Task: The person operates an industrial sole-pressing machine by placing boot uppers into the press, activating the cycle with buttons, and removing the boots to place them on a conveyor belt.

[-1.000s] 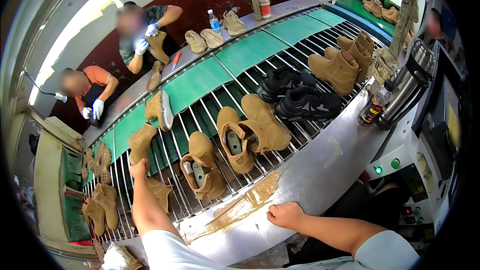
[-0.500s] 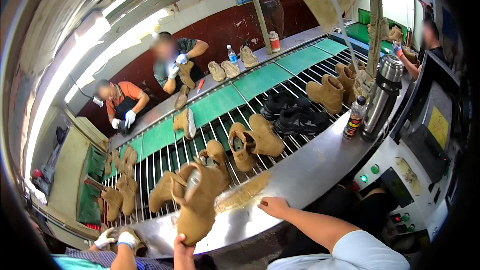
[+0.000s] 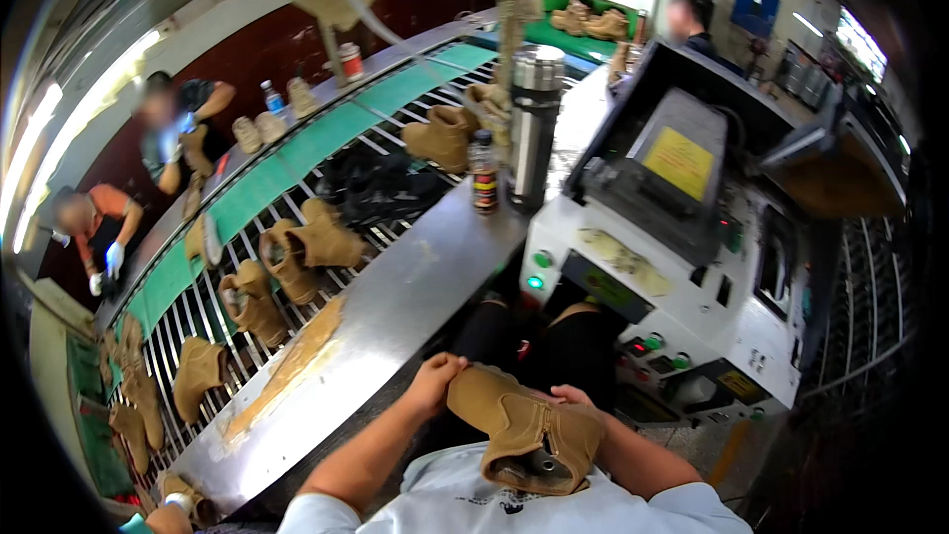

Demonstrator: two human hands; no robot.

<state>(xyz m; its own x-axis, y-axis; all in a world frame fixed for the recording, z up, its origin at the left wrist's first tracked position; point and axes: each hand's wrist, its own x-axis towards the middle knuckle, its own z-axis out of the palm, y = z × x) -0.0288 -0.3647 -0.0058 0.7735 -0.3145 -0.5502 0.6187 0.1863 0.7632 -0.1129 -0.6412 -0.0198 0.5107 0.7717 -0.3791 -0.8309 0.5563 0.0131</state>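
A tan ankle boot lies across my lap, its toe to the left and its collar opening facing down toward me. My left hand is closed at the toe end. My right hand holds the boot from its far side, and most of its fingers are hidden behind the boot. Ahead on the left is a roller conveyor with several more tan boots, one of them a single tan boot near its front edge. Black shoes sit farther along it.
A metal ledge borders the conveyor. On it stand a steel thermos and a dark bottle. To my right is a white machine with lit buttons. Co-workers sit across the conveyor; a gloved co-worker's hand touches a boot at lower left.
My view has turned right toward the machine. The boot has come from over the ledge, where my left hand held it, to my lap. My right hand has left the ledge and joined it.
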